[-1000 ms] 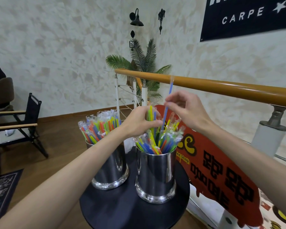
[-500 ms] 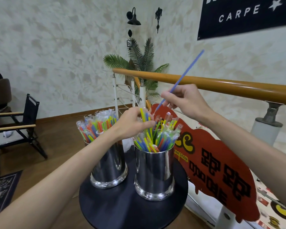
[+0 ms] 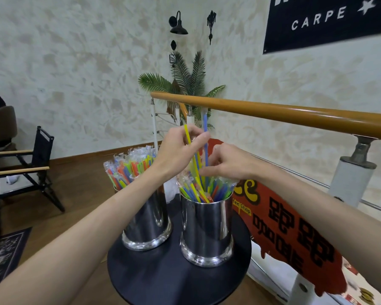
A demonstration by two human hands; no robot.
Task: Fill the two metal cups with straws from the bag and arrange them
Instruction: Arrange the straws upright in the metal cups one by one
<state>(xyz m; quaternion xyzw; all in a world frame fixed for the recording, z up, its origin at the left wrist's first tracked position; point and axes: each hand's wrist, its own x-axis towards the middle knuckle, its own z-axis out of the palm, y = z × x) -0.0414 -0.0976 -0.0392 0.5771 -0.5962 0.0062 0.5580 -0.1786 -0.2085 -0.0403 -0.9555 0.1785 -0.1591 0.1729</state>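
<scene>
Two hands working over the right-hand metal cup [image 3: 206,230] of wrapped straws.

The left hand [image 3: 178,150] is pinching a yellow straw [image 3: 190,148] between thumb and fingertips, its lower end slanting down into that cup, while the right hand [image 3: 228,162] is curling its fingers round a blue straw [image 3: 205,137] standing nearly upright above the same bundle. Both cups are sitting on a round black table [image 3: 163,276] — the left-hand cup [image 3: 147,223] just beside the other, also packed with coloured straws. An orange handrail [image 3: 273,112] is running behind.
</scene>
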